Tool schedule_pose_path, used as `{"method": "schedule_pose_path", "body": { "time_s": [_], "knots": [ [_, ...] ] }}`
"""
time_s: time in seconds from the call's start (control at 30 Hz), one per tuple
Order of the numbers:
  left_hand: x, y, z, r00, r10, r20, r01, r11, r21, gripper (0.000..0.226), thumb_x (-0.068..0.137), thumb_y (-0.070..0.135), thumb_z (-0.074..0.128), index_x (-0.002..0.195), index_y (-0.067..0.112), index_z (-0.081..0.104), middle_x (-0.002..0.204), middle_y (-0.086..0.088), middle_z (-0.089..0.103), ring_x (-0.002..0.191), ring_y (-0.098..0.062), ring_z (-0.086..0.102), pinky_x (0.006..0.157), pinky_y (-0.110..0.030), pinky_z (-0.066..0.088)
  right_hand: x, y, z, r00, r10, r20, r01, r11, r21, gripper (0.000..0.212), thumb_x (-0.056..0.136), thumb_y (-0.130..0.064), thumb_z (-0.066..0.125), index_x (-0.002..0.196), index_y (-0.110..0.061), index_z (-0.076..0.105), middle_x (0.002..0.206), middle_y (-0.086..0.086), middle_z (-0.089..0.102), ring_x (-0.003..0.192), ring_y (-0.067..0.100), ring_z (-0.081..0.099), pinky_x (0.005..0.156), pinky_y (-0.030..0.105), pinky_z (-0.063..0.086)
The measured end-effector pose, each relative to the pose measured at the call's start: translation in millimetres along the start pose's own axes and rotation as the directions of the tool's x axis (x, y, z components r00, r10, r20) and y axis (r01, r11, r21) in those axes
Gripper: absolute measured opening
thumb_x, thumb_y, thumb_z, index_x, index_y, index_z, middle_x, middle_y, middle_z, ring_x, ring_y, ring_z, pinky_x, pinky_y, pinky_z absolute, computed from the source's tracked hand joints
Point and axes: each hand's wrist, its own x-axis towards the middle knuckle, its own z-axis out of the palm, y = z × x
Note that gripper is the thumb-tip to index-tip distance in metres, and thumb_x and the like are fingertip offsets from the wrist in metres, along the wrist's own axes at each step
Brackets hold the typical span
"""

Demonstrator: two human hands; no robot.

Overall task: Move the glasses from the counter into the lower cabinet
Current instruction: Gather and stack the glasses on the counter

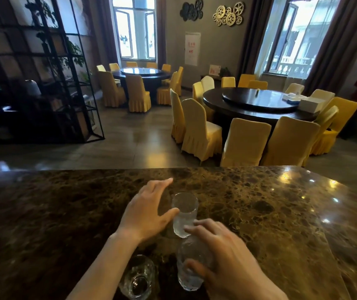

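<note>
Three glasses on the marble counter (pixel 259 202), all close to the near edge. Near-left glass (pixel 137 277) stands upright under the left forearm, untouched. Left hand (pixel 149 211) is spread wide, thumb tip just touching or nearly touching the side of the far glass (pixel 184 214) — fingers reach past it, not yet closed round it. Right hand (pixel 223 256) is wrapped on the near-right glass (pixel 191 265), thumb in front, fingers over the top and back; whether it's lifted off the counter, can't tell. Lower cabinet not in view, presumably below the counter on this side.

My read: left is mid-reach for a grab. To do it well — close thumb and fingers on the mid-body of the far glass, not the rim, and lift straight up before swinging back. The two centre glasses sit almost touching, so keep them apart when lifting; watch the forearm over the near-left glass
</note>
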Motion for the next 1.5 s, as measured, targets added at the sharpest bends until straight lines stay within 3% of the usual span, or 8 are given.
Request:
{"method": "schedule_pose_path", "body": {
  "time_s": [0.1, 0.17, 0.37, 0.6, 0.83, 1.17, 1.33, 1.5],
  "knots": [
    [-55.9, -21.7, -22.4, 0.991, -0.102, -0.09, 0.102, 0.995, 0.0, 0.081, 0.082, 0.062, 0.069, 0.15, 0.045, 0.029, 0.146, 0.022, 0.039, 0.136, -0.001, 0.035, 0.111, -0.036, 0.041, 14.7, -10.0, -9.9, 0.993, -0.039, -0.109, 0.043, 0.998, 0.038, 0.059, 0.089, -0.062, 0.06, 0.143, -0.047, 0.043, 0.143, -0.025, 0.041, 0.126, 0.0, 0.043, 0.102, 0.024, 0.044],
    [-88.6, -30.6, -31.4, 0.984, -0.173, -0.043, 0.173, 0.985, -0.013, 0.088, 0.078, 0.068, 0.068, 0.151, 0.048, 0.024, 0.15, 0.025, 0.031, 0.139, 0.001, 0.029, 0.114, -0.036, 0.036, 37.7, -21.1, -9.2, 0.99, -0.08, -0.118, 0.083, 0.996, 0.02, 0.059, 0.089, -0.058, 0.064, 0.143, -0.047, 0.043, 0.142, -0.023, 0.042, 0.126, 0.002, 0.044, 0.101, 0.027, 0.047],
    [-132.2, -34.8, -27.0, 0.95, -0.218, 0.225, 0.214, 0.976, 0.043, 0.112, 0.061, 0.085, 0.066, 0.15, 0.056, 0.005, 0.154, 0.032, 0.01, 0.143, 0.001, 0.018, 0.119, -0.033, 0.022, 131.3, -48.3, 26.5, 0.982, -0.15, 0.115, 0.167, 0.975, -0.149, 0.084, 0.081, -0.023, 0.081, 0.151, -0.039, 0.035, 0.15, -0.002, 0.038, 0.132, 0.022, 0.043, 0.098, 0.041, 0.052],
    [-117.8, -35.9, -14.4, 0.907, -0.17, 0.385, 0.177, 0.984, 0.018, 0.098, 0.072, 0.067, 0.074, 0.153, 0.047, 0.022, 0.151, 0.024, 0.03, 0.138, -0.003, 0.032, 0.115, -0.036, 0.034, 191.8, -53.4, 62.5, 0.908, -0.099, 0.408, 0.217, 0.943, -0.254, 0.097, 0.074, -0.011, 0.086, 0.151, -0.043, 0.036, 0.147, 0.003, 0.041, 0.129, 0.027, 0.044, 0.094, 0.042, 0.053],
    [-101.7, -43.2, -7.5, 0.83, -0.124, 0.544, 0.083, 0.992, 0.099, 0.076, 0.084, 0.046, 0.075, 0.148, 0.036, 0.036, 0.143, 0.007, 0.037, 0.134, -0.017, 0.036, 0.107, -0.047, 0.04, 202.2, -49.3, 84.4, 0.914, -0.095, 0.394, 0.187, 0.961, -0.204, 0.082, 0.073, -0.01, 0.086, 0.143, -0.036, 0.051, 0.13, 0.001, 0.051, 0.117, 0.024, 0.053, 0.09, 0.039, 0.056],
    [-100.6, -53.3, -2.1, 0.863, -0.049, 0.503, -0.011, 0.993, 0.117, 0.055, 0.094, 0.012, 0.061, 0.144, 0.025, 0.042, 0.141, -0.002, 0.041, 0.129, -0.026, 0.043, 0.104, -0.048, 0.043, 198.3, -53.8, 97.1, 0.959, -0.061, 0.279, 0.122, 0.971, -0.208, 0.076, 0.072, -0.017, 0.089, 0.136, -0.037, 0.054, 0.12, -0.002, 0.05, 0.108, 0.021, 0.051, 0.08, 0.031, 0.053],
    [-118.1, -80.1, -25.0, 0.88, -0.088, 0.467, 0.055, 0.995, 0.083, 0.067, 0.082, 0.04, 0.077, 0.139, 0.038, 0.043, 0.136, 0.013, 0.043, 0.126, -0.009, 0.043, 0.11, -0.036, 0.039, 177.7, -66.5, 74.1, 0.98, -0.023, 0.196, 0.069, 0.971, -0.229, 0.08, 0.068, -0.028, 0.091, 0.137, -0.041, 0.051, 0.119, -0.001, 0.049, 0.106, 0.02, 0.049, 0.082, 0.036, 0.056],
    [-144.7, -97.3, -62.0, 0.934, -0.18, 0.31, 0.152, 0.982, 0.112, 0.081, 0.069, 0.056, 0.081, 0.139, 0.044, 0.042, 0.131, 0.023, 0.043, 0.122, -0.003, 0.044, 0.107, -0.03, 0.043, 132.1, -85.2, 46.2, 0.991, 0.017, 0.131, 0.013, 0.975, -0.223, 0.08, 0.07, -0.037, 0.09, 0.138, -0.045, 0.048, 0.121, -0.004, 0.049, 0.107, 0.018, 0.048, 0.084, 0.036, 0.056]
  ]
}}
